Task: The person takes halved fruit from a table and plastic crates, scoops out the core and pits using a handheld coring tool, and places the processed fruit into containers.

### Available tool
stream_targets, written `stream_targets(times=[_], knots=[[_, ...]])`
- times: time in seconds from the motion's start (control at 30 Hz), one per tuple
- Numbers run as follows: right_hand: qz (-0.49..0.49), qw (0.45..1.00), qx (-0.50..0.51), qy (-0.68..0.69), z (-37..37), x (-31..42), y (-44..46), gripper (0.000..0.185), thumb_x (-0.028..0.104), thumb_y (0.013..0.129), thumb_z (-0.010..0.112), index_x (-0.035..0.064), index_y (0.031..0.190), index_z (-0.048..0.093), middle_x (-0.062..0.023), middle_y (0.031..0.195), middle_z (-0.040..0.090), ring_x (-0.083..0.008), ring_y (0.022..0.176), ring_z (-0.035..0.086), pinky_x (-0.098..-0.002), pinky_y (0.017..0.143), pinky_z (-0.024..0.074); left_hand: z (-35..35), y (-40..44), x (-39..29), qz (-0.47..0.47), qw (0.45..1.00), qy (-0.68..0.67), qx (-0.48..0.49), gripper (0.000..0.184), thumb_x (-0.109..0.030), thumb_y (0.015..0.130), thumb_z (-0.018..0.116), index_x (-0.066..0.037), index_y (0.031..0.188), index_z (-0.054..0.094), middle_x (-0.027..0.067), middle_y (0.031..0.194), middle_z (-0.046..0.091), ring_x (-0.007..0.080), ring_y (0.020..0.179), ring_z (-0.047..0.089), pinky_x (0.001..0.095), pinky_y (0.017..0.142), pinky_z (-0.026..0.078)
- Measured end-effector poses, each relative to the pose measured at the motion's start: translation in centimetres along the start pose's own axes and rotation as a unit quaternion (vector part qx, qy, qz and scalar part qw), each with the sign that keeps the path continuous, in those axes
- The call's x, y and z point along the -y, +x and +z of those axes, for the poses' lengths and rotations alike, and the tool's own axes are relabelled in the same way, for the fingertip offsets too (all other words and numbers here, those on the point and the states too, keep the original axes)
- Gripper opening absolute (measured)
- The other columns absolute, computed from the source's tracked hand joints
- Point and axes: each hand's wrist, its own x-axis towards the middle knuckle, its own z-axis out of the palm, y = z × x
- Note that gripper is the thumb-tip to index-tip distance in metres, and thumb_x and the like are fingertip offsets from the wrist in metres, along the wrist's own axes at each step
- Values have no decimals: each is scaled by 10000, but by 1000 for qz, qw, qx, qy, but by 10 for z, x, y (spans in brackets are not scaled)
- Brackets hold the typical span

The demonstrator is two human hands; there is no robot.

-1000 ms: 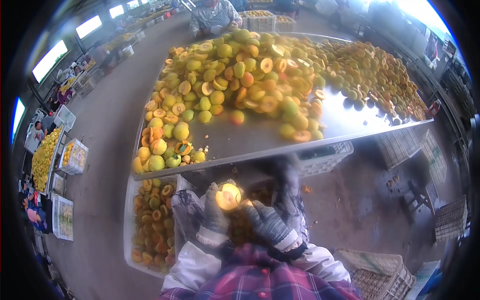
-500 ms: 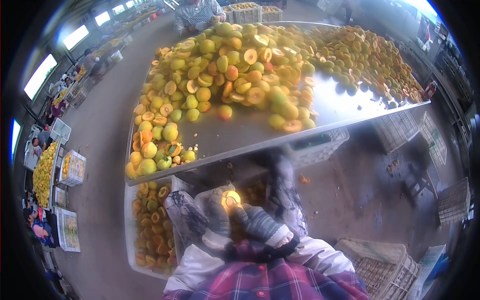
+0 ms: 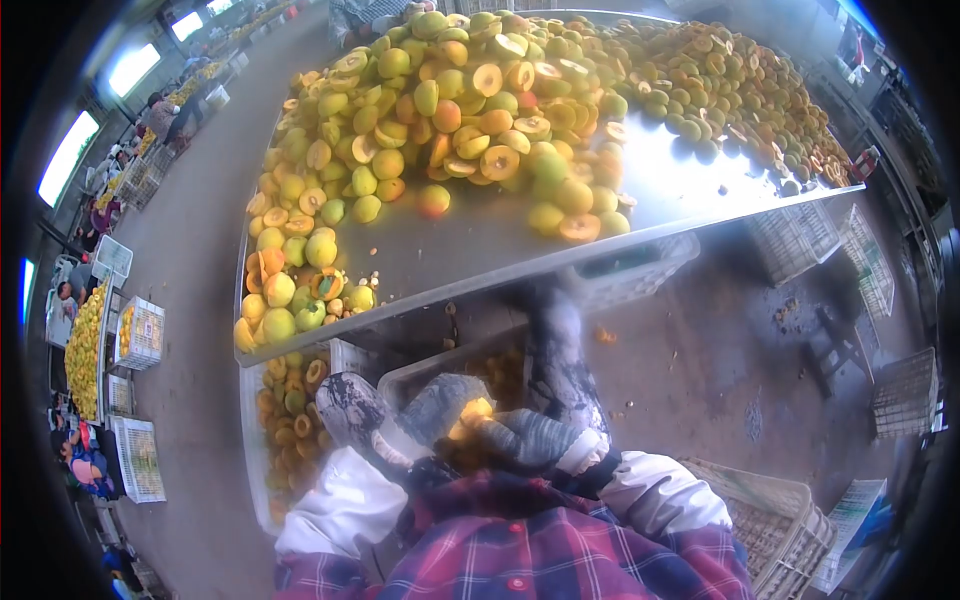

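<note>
In the head view, my left hand (image 3: pixel 440 405), in a grey knitted glove, is closed around a yellow peach (image 3: pixel 474 413) low between my knees. My right hand (image 3: pixel 528 438), gloved the same way, is curled against the fruit from the right. Whatever its fingers hold is hidden. Below and behind the hands is a tub (image 3: pixel 398 378) with more yellow-orange fruit inside. On the metal table (image 3: pixel 440 255) ahead lies a large heap of peaches (image 3: pixel 450 115), many of them cut in half with the cavity showing.
A white crate (image 3: pixel 250 440) of fruit halves stands left of my legs. Plastic crates (image 3: pixel 770 510) sit at right, with a low stool (image 3: pixel 838 350) beyond. The table's front edge (image 3: pixel 540 270) runs above my knees. Another person (image 3: pixel 365 15) is across the table.
My view has tilted and shifted. Both hands have drawn closer together over the peach, whose cut face showed before and is now mostly covered by fingers.
</note>
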Motion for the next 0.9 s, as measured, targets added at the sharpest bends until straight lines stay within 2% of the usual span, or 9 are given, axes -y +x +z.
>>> stream_targets(times=[0.1,0.17,0.43,0.5,0.57,0.7,0.77,0.83,0.9], knots=[[-25,947,-9,319,8,-13,13,421,390,997,498,11,1136,619,-63,948,660,-146,895,619,-278,805,486,-3,7,14,-226,957,-179,17,247,-208,917,605,24,959,679,91,834,681,179,762,648,278,702,517],[-18,741,75,667,14,-20,24,381,356,979,548,24,1153,612,-46,915,646,-138,856,610,-265,728,494,-2,8,13,-344,889,-300,-25,260,-218,927,611,29,943,689,89,821,689,173,744,651,268,691,517],[-33,778,78,623,35,-42,51,222,239,1005,501,37,1033,589,-19,885,582,-110,799,559,-248,678,469,4,-22,63,-141,980,-101,-102,245,-216,959,565,6,993,663,82,835,686,140,747,638,266,719,514],[-101,924,18,368,29,-70,59,192,205,1002,464,45,1047,560,-46,957,556,-135,920,534,-271,785,450,4,-22,74,-10,994,48,-100,236,-182,965,536,7,1075,625,89,861,680,139,780,641,274,725,515],[-136,965,-20,222,16,-58,45,179,188,1001,445,50,1054,545,-59,993,543,-147,980,521,-283,838,441,-6,-8,31,-316,916,-245,-19,298,-253,986,512,-14,988,689,77,896,705,173,784,651,307,749,526],[-78,982,44,168,8,-9,12,187,186,990,458,37,1082,523,-68,980,531,-164,978,539,-302,910,439,-11,-10,21,-320,922,-202,77,327,-254,998,464,-23,992,695,78,920,710,175,798,657,308,751,527],[-100,991,19,85,18,-18,15,194,186,987,461,28,1085,517,-75,975,531,-165,969,550,-291,911,451,-11,-4,-67,1,979,198,-45,366,-302,987,467,-38,940,716,75,858,715,158,752,659,286,713,522],[58,526,140,837,42,-33,18,238,213,981,489,10,1101,517,-97,971,555,-162,927,576,-261,843,489,-10,6,-44,-183,982,23,-35,387,-331,978,477,-43,900,723,71,820,713,156,727,656,280,696,517],[5,568,162,807,44,-19,6,258,225,983,493,8,1121,515,-112,981,574,-175,907,597,-268,815,501,-8,5,-38,-360,919,-150,-56,469,-414,960,486,-45,809,732,66,727,706,161,658,649,273,661,506]])
